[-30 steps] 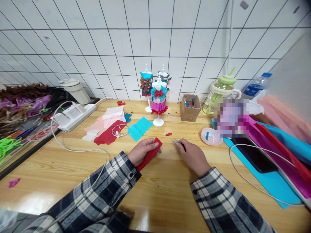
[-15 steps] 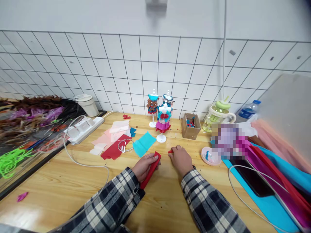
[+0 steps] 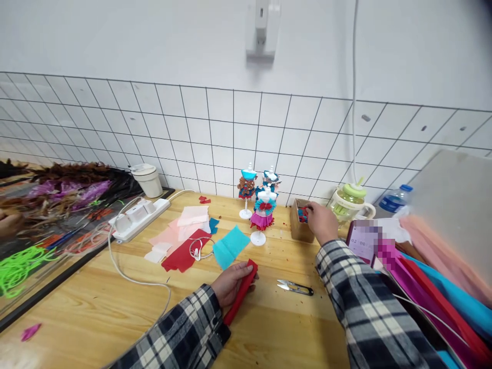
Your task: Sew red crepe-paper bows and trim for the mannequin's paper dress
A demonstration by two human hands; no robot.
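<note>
My left hand (image 3: 231, 284) is closed around a folded red strip of fabric (image 3: 242, 296) above the table. At the cardboard box (image 3: 303, 233), my right hand (image 3: 323, 221) has its fingers pinched together over the opening, with a bit of red scrap (image 3: 306, 210) at the fingertips. Red and blue scraps show inside the box. Thread snips (image 3: 295, 287) lie on the table between my hands. A turquoise fabric piece (image 3: 231, 246) is just beyond my left hand. Small white dress stands with ruffled outfits (image 3: 265, 205) stand near the wall.
Pink and red fabric pieces (image 3: 183, 253) and a power strip (image 3: 142, 218) lie left of centre. A person's hand (image 3: 9, 224) shows among feathers at the left edge. A green-lidded jug (image 3: 348, 200), a phone (image 3: 361, 242) and fabric rolls (image 3: 426, 287) are at the right.
My right hand has moved right and away from me, from the table to the cardboard box. The thread snips now show on the table. My left hand still holds the red strip.
</note>
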